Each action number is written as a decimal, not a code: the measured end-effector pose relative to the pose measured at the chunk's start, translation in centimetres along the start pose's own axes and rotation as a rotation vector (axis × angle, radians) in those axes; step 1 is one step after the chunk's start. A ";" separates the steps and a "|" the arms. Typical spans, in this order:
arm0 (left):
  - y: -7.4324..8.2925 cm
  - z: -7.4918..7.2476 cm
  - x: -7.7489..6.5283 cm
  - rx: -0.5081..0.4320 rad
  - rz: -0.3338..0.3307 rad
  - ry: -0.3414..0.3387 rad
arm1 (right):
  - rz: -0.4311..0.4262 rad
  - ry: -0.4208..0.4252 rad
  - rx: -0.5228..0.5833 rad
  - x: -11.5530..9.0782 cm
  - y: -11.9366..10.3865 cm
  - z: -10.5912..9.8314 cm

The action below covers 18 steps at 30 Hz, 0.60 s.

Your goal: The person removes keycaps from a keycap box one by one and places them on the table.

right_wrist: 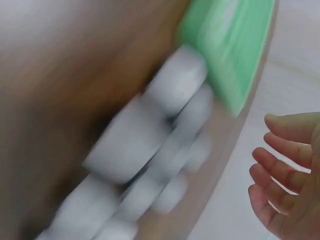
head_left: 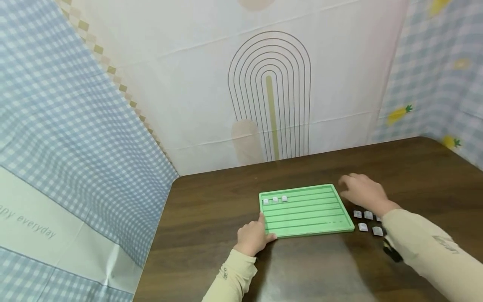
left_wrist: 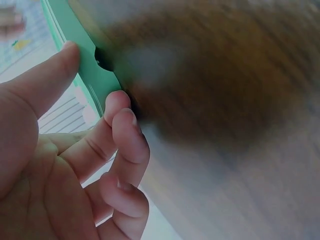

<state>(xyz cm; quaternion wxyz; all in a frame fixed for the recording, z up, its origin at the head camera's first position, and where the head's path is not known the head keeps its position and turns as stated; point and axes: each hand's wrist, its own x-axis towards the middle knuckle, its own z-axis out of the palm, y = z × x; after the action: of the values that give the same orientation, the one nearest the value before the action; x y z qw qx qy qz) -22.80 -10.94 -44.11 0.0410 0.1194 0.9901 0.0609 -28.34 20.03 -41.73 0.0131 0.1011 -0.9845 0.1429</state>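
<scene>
A green tray [head_left: 305,218] with raised ridges lies on the table. Three small white blocks [head_left: 275,199] stand along its top ridge at the left end. At the tray's near left corner, my left hand [head_left: 251,238] grips the edge; the left wrist view has the thumb and bent fingers against the green side wall [left_wrist: 82,55]. Off the tray's right side, my right hand [head_left: 364,192] hovers above the table. Its fingers are loosely bent and spread from the thumb in the right wrist view, where the hand [right_wrist: 295,175] holds nothing visible.
Several more white blocks [head_left: 363,227] sit in rows right of the tray, partly hidden by the right sleeve; they look blurred in the right wrist view. The brown wooden table [head_left: 211,201] meets hanging cloth at the back and left.
</scene>
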 end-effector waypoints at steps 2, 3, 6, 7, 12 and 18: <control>0.0 0.0 0.1 0.002 -0.011 -0.007 | -0.062 -0.005 0.015 1.7 -2.5 0.7; 0.1 0.0 0.1 0.003 -0.016 -0.010 | -0.090 -0.014 0.028 2.4 -3.7 1.1; 0.3 0.0 0.3 0.011 -0.025 -0.025 | -0.156 -0.039 0.077 4.2 -6.8 3.1; 0.4 0.1 0.3 0.017 -0.028 -0.033 | -0.173 -0.045 0.082 4.6 -7.6 3.8; 0.8 0.2 0.5 0.026 -0.034 -0.042 | -0.212 0.012 -0.036 5.5 -10.3 6.9; 0.4 0.2 0.5 0.049 -0.062 -0.030 | -0.229 0.100 -0.104 5.9 -11.4 8.2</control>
<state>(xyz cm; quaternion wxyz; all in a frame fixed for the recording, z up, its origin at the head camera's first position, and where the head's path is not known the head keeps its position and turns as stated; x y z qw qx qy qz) -23.12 -10.38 -44.32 0.0547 0.0903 0.9938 0.0336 -31.83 5.86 -46.11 0.0836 0.2047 -0.9707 0.0940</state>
